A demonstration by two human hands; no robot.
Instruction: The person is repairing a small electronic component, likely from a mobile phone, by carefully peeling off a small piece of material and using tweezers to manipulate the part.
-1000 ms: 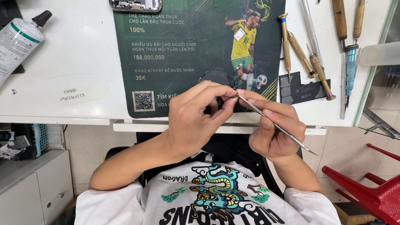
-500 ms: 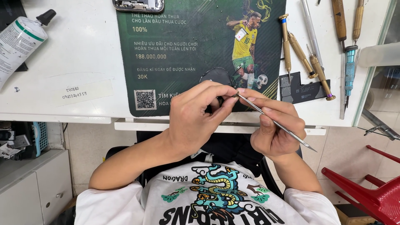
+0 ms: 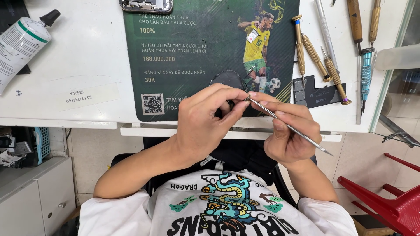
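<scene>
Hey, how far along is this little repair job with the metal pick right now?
Done: opened phone lies aside on the green mat. In hand: left hand pinches a tiny part while right hand works the metal pick against it. Left: screwdrivers lie unused.

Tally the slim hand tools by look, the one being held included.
Brass-handled screwdrivers: 3
Brown-handled tools: 2
Teal-handled driver: 1
Silver rod: 1
Thin metal probe, held in the right hand: 1
Total: 8
</scene>
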